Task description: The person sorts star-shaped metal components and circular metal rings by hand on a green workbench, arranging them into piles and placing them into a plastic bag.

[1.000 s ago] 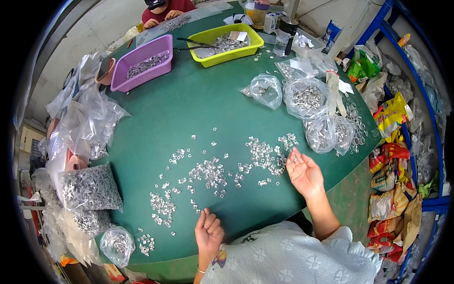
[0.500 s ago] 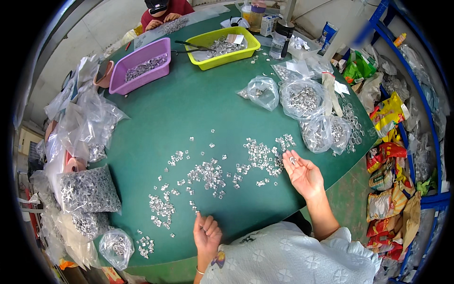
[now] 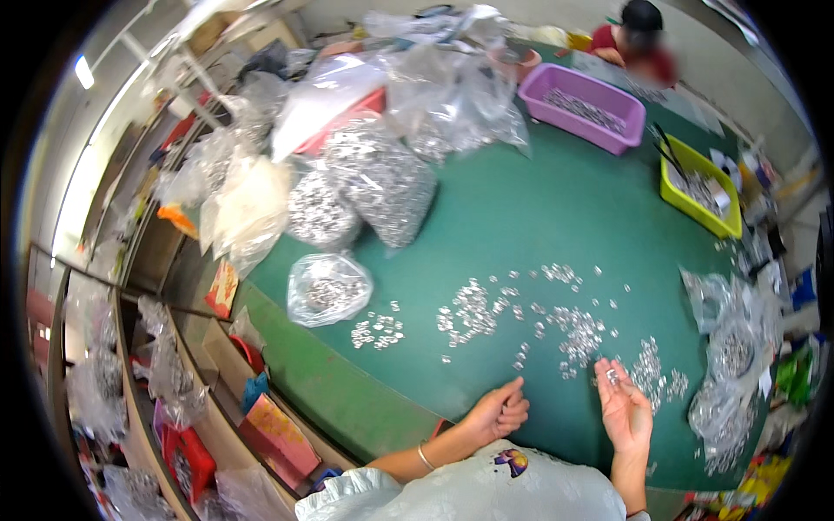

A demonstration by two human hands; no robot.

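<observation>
My right hand (image 3: 627,423) is palm up over the near side of the table, fingers extended. A small shiny metal piece (image 3: 612,377) lies on its fingers; I cannot tell whether there are more. My left hand (image 3: 500,415) is closed at the table's near edge, fingers curled in, and whatever they hold is hidden. Just beyond it lie a few loose metal pieces (image 3: 520,357). Between and past the hands spreads a pile of small silvery pieces (image 3: 580,334). Another pile (image 3: 647,369) sits beside my right fingertips, and a third (image 3: 473,311) lies farther left.
An open plastic bag of metal parts (image 3: 328,291) stands at the left edge, before full bags (image 3: 382,178). A purple tub (image 3: 584,137) and a yellow-green tub (image 3: 728,227) stand far off. Bags of rings (image 3: 730,354) lie right. A person (image 3: 632,43) sits opposite.
The view has swung to the left, bringing shelves and bins into sight. My hands are closer together, the right one still palm up and the left still curled.
</observation>
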